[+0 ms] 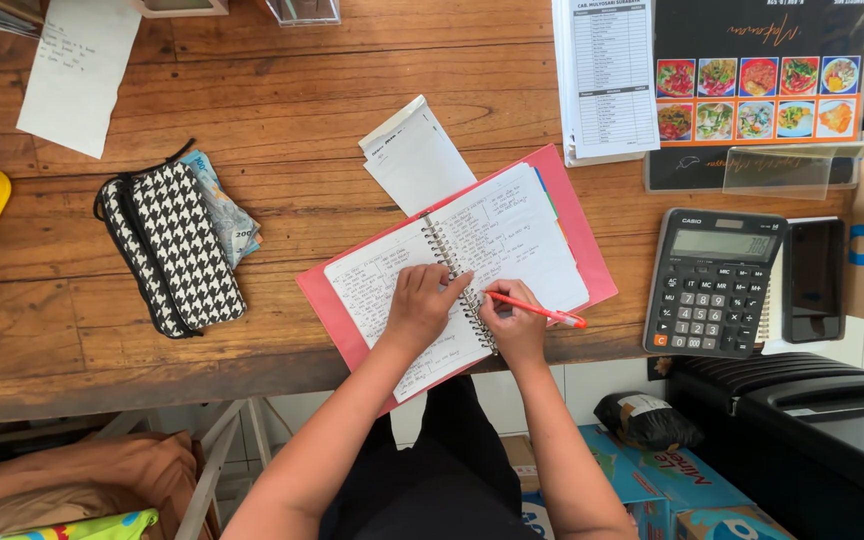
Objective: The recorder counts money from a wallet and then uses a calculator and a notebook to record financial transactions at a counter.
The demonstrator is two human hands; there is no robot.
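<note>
Spiral notebook (472, 265) is lying open on a pink folder (577, 215), near the front edge of the wooden desk (282, 100), pages full of handwriting. Right hand (517, 325) is pinching an orange pen (537, 311) between thumb and curled fingers, tip sitting on the page just right of the spiral binding, barrel pointing out to the right. Left hand (420, 303) is resting knuckles-up on the left page, fingers loosely curled and pressing the paper down, touching the binding, just beside the right hand. A loose white slip (414, 155) is sticking out from under the notebook's top edge. Right of the folder, a dark desk calculator (714, 285) is sitting next to a black phone (814, 280). Behind those, a food menu card (757, 85) and a printed list (607, 75). Well off to the left, a houndstooth pouch (172, 250) is lying on some banknotes (227, 220).
</note>
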